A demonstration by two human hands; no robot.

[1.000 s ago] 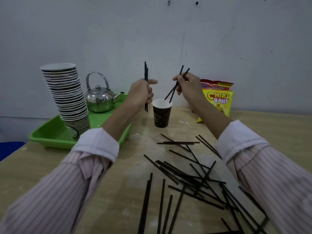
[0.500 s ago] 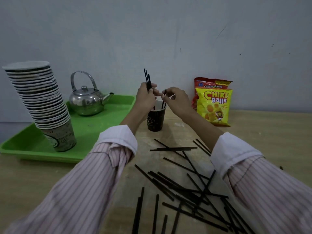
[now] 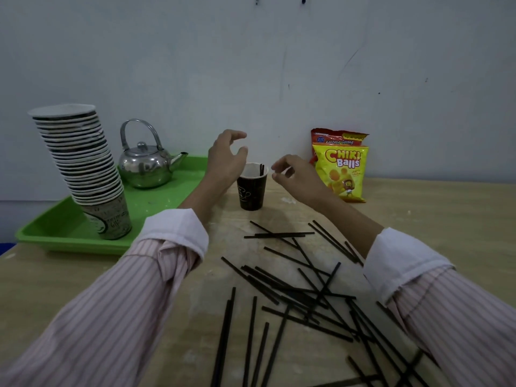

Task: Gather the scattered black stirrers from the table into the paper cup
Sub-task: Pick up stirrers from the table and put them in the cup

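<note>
Tabletop (image 3: 83, 289) of pale, scuffed wood carried the dark round paper cup (image 3: 251, 191). Left of the cup sat a glossy green plastic tray (image 3: 69, 244). Thin, straight black stirrers (image 3: 301, 286) lay crisscrossed in front of the cup, and a few stood inside it. Left hand (image 3: 226, 160) and right hand (image 3: 296, 174) hovered either side of the cup's rim, fingers loosely spread, holding nothing.

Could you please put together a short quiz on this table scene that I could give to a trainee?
1. True or false: the left hand and the right hand both hold nothing.
2. The kettle stands: A) on the green tray; B) beside it; C) under it.
3. Fill in: most black stirrers lie scattered on the ___, not in the paper cup.
Key: 1 true; 2 A; 3 table.
</note>
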